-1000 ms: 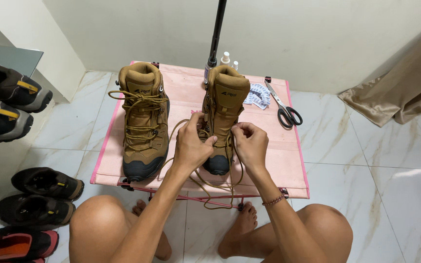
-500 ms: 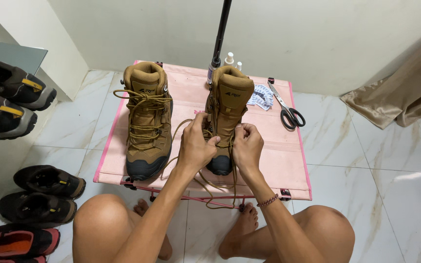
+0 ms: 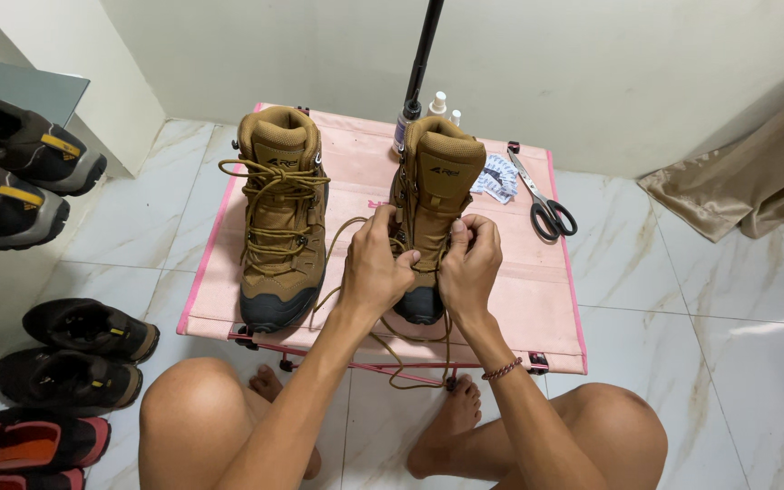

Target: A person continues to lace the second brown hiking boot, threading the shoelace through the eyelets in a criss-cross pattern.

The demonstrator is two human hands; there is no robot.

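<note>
Two tan hiking boots stand upright on a low pink folding table (image 3: 519, 290), toes toward me. The left boot (image 3: 280, 227) is laced with a bow at the ankle. The right boot (image 3: 435, 191) has loose brown laces (image 3: 410, 363) that hang over the table's front edge. My left hand (image 3: 376, 268) pinches a lace at the boot's lower eyelets. Against the same boot's front, my right hand (image 3: 471, 263) grips a lace with the thumb up. A cord bracelet sits on my right wrist. Both hands hide the boot's lower lacing.
Black-handled scissors (image 3: 542, 201) and a crumpled patterned cloth (image 3: 499, 176) lie at the table's back right. Small bottles (image 3: 437, 104) and a black pole (image 3: 424, 54) stand behind. Dark shoes (image 3: 83, 349) line the left floor and shelf. A brown curtain (image 3: 746, 186) pools at right. My bare knees frame the table.
Both hands have shifted slightly along the right boot's laces, the right hand closing nearer the tongue. The view has moved a little closer; the boots have not moved.
</note>
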